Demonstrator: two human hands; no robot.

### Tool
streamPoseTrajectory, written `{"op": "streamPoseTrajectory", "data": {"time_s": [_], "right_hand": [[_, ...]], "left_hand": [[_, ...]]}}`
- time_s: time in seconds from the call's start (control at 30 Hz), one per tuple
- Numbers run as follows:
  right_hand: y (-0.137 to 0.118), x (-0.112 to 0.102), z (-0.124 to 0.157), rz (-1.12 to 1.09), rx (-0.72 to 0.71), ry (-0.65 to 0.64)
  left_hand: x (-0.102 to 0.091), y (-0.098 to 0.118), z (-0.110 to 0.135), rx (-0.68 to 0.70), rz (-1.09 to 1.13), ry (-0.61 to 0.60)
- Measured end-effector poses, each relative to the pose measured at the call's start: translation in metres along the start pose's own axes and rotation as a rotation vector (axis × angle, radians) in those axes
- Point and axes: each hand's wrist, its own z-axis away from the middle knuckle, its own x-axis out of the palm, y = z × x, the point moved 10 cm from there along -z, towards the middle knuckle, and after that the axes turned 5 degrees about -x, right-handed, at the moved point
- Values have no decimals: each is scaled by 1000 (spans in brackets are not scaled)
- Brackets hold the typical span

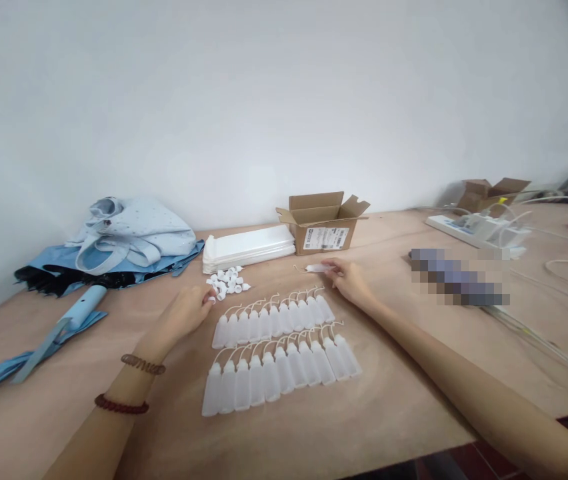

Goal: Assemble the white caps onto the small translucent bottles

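Note:
My right hand (348,281) is closed on a small frosted bottle (318,268) that lies level, with a cream cord trailing from its left end. Two rows of similar bottles (269,377) lie side by side on the table, each with a cord at its neck, pointing away from me. Left of them, my left hand (189,312) has its fingertips pinched at the near edge of a loose pile of white caps (227,283). A small white cap (211,300) shows at those fingertips, partly hidden by the fingers.
Behind the caps lie stacked white packets (249,247) and an open cardboard box (327,230). A pale cloth bag (129,230) rests on a blue umbrella (81,307) at left. On the right are a power strip (474,230), cables, a blurred-out object (457,277) and another box (491,193).

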Motion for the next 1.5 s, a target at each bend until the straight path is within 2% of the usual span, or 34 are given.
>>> {"op": "streamPoseTrajectory", "data": {"time_s": [0.17, 0.33, 0.7, 0.87, 1.1, 1.17, 1.33, 1.5], "right_hand": [[1, 1, -1, 12, -12, 13], [-8, -3, -2, 92, -96, 48], [-28, 17, 1, 217, -261, -137], [-24, 31, 2, 326, -311, -227], [-22, 27, -2, 381, -401, -180], [-21, 24, -4, 392, -395, -166], [-10, 19, -7, 412, -280, -169], [-4, 18, -8, 415, -247, -161]], "left_hand": [[0, 0, 1, 2, 8, -8], [0, 1, 2, -3, 3, -8], [-3, 3, 5, 0, 12, -34], [1, 0, 5, 8, 69, -67], [7, 0, 6, 44, 101, -93], [5, -1, 6, 33, 110, -91], [4, 3, 9, 47, 93, -113], [3, 1, 7, 37, 111, -105]]}}
